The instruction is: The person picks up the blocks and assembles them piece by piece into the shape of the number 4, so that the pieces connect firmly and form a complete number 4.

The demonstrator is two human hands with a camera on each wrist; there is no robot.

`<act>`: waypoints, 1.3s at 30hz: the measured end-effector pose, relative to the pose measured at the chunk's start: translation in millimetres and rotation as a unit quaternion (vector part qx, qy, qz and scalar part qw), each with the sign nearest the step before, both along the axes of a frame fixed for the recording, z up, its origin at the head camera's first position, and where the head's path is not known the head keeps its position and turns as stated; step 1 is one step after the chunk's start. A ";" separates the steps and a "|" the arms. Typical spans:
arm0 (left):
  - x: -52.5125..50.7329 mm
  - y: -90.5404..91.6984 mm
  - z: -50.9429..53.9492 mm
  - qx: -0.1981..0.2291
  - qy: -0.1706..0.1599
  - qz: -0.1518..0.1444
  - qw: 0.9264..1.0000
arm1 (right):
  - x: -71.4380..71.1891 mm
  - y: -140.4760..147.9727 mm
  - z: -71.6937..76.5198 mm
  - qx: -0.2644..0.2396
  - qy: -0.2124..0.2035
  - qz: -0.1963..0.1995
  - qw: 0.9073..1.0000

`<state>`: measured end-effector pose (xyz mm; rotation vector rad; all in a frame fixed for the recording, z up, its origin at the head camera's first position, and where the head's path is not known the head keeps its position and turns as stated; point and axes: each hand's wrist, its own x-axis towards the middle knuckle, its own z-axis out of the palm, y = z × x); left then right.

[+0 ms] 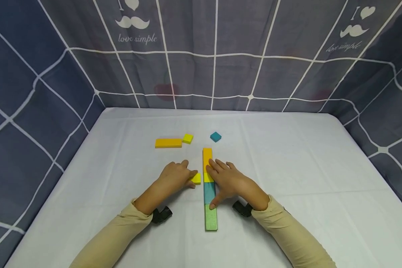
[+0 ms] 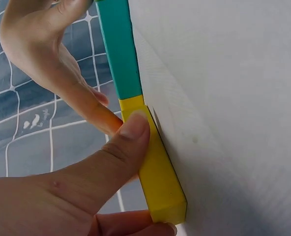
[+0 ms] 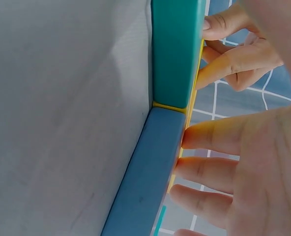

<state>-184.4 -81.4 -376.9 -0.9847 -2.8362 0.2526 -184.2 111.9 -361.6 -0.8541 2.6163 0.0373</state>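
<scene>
A straight row of blocks lies on the white table: an orange block at the far end, then a yellow block, a teal block and a green block nearest. Just left of the row, my left hand pinches a separate yellow block, its thumb across one face in the left wrist view. My right hand touches the row with extended fingers, its thumb near the teal-green joint. Teal and blue side faces show in the right wrist view.
Beyond the row lie a flat orange block, a small yellow block and a small blue block. Dark checked cloth hangs behind and at both sides of the white table.
</scene>
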 end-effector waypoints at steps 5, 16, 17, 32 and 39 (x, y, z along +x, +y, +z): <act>0.9 -1.2 -0.4 0.001 0.005 -0.003 1.000 | 0.5 -1.2 0.7 0.003 -0.001 0.000 1.000; 5.3 -7.3 -6.5 0.003 -0.008 -0.012 1.000 | 4.8 -3.3 -5.2 0.006 -0.014 0.010 1.000; 4.4 -7.9 -5.9 0.004 -0.004 -0.014 1.000 | 3.8 -3.7 -4.5 0.007 -0.015 0.011 1.000; -2.8 -2.8 2.4 0.021 -0.039 -0.019 0.999 | -3.7 1.2 0.7 0.002 -0.018 0.013 1.000; -3.3 -3.5 -0.5 0.043 -0.033 -0.022 0.998 | -3.3 1.0 2.2 0.002 -0.020 0.015 1.000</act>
